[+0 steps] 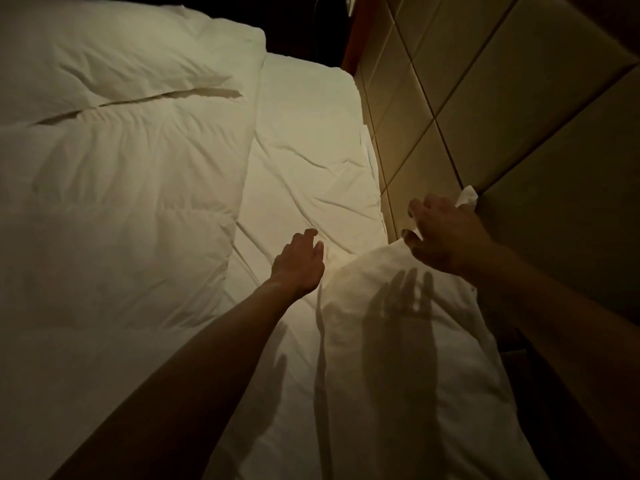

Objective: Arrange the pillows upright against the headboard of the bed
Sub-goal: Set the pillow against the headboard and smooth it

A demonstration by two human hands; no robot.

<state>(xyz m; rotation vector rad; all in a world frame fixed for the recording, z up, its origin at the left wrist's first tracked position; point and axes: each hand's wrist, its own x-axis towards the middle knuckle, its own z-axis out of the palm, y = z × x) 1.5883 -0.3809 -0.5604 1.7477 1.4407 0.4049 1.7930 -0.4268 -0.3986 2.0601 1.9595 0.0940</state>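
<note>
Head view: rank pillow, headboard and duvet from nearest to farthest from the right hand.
1. Pillow: its top edge is in the grip of the right hand.
2. Headboard: just beyond the hand, on the right.
3. Duvet: far left.

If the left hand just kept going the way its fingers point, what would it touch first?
Probably the wrinkled sheet just ahead of the left hand, whose fingers point forward over it. The pillow sits to its right, out of that line. How high the hand hovers is unclear.

White pillow (398,341), white duvet (121,185), beige headboard (519,98).
</note>
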